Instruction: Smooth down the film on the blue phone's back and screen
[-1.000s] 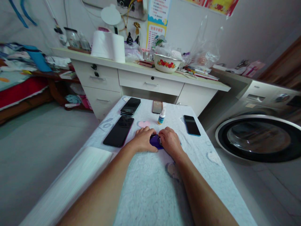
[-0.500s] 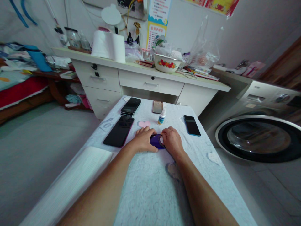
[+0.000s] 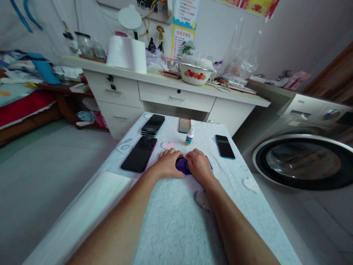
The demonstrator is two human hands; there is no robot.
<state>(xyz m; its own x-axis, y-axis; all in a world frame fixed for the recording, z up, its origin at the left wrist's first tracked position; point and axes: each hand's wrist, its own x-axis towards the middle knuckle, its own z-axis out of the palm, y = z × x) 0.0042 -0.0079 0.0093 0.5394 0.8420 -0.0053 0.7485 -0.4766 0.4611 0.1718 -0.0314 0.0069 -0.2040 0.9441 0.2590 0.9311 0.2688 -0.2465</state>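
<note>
A purple-backed phone lies on the cloth-covered table, with a blue edge showing at its right end. My left hand grips its left end between thumb and fingers. My right hand is closed on top of the phone, its fingers bent down around something too small to make out. Just beyond the hands stands a small white bottle with a blue label. A large dark phone lies to the left, and a blue-edged phone to the right.
Stacked black phones lie at the table's back left, and another phone at the back middle. A folded white cloth is at the left edge. Behind stands a desk with a flowered bowl; a washing machine is at right.
My right hand has slid left along the purple phone, towards my left hand, uncovering the phone's right end. The left hand keeps its place.
</note>
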